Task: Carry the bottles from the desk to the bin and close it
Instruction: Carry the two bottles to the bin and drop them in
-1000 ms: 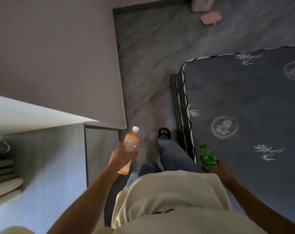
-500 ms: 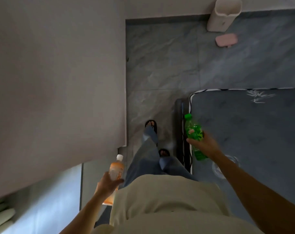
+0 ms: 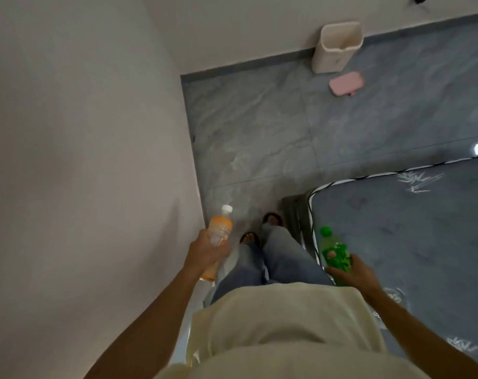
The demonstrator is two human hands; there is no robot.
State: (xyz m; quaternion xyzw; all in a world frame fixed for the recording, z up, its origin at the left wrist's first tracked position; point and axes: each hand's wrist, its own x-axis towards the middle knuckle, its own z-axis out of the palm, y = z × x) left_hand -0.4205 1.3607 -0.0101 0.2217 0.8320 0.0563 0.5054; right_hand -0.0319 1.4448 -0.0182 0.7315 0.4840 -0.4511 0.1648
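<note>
Bottles sit one in each of our hands: the orange bottle [image 3: 219,236], white-capped and pale through its clear part, in our left hand [image 3: 207,250], the green bottle [image 3: 334,253] in our right hand [image 3: 354,272]. How much liquid either holds, we cannot tell. Up at one o'clock the cream bin [image 3: 337,47] stands open against the wall [image 3: 82,132], its inside dim, with the pink lid [image 3: 347,84] flat on the floor [image 3: 259,132] just beside it. Since half a second ago the bin has come nearer and larger, and the green bottle has dropped lower beside the mattress [image 3: 423,228]. Both hands are curled closed around their bottles, caps tilted forward, arms reaching ahead past our hips.
</note>
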